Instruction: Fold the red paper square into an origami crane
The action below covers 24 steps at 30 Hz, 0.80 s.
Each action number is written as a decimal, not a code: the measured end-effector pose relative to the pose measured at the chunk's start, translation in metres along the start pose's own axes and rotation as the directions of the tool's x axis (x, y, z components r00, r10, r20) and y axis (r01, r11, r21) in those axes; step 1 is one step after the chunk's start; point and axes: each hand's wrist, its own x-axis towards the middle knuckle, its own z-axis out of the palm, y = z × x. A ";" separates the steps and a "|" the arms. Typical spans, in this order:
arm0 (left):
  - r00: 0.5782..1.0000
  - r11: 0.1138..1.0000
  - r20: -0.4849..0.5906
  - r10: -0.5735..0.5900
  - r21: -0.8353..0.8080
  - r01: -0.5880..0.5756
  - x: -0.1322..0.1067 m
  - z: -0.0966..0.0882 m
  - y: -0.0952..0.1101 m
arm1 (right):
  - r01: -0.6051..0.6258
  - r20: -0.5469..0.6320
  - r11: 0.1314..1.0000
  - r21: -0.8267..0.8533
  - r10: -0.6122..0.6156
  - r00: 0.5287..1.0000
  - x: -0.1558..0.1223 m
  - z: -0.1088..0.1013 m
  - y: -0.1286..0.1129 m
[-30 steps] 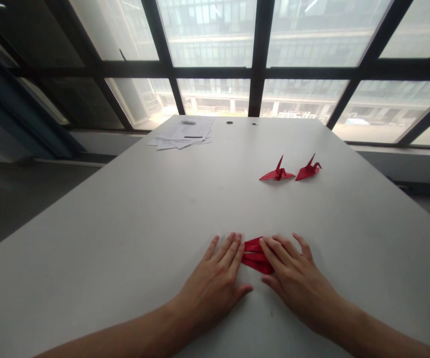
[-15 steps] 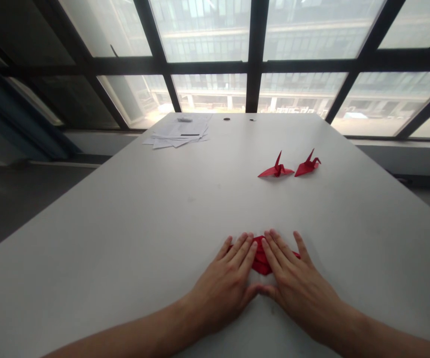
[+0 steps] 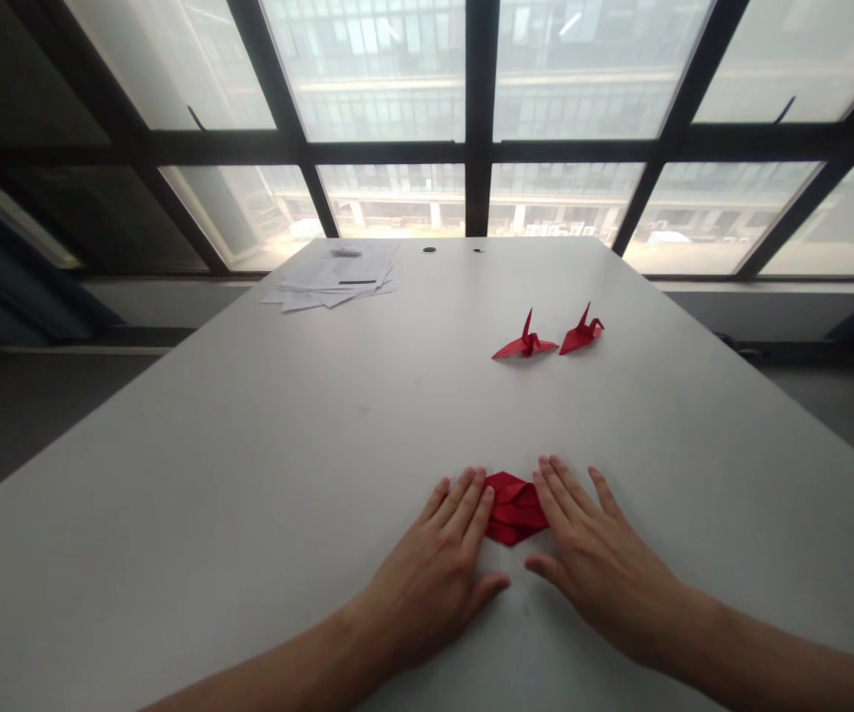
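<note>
A folded piece of red origami paper [image 3: 514, 511] lies flat on the white table [image 3: 308, 445] in front of me. Flat on its left end rest the fingers of my left hand [image 3: 449, 554], palm down and thumb stretched toward the middle. My right hand [image 3: 582, 539] lies over the right end, fingers extended and the little finger spread away. Neither hand grips the paper. Its two ends are hidden under my fingers, while creased layers show in the gap between the hands.
Farther back on the right stand two red paper cranes [image 3: 526, 341] [image 3: 582, 334]. Several white sheets [image 3: 338, 277] are stacked at the far left, with a small object [image 3: 346, 252] on top. A dark round spot [image 3: 429, 249] sits near the far edge, below the windows [image 3: 397, 193].
My hands have slid apart, the thumbs no longer meeting, and more of the red paper shows between them. The whole view has shifted slightly.
</note>
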 end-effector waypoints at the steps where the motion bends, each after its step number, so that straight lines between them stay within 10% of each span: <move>1: 1.000 1.000 -0.002 0.002 -0.006 -0.002 0.000 -0.001 0.000 | -0.001 0.008 1.000 0.002 0.001 1.000 -0.003 0.003 0.000; 24: 0.994 0.992 0.026 0.105 -0.076 -0.102 0.005 -0.008 -0.003 | 0.006 -0.004 0.995 0.101 -0.005 1.000 -0.007 -0.007 -0.004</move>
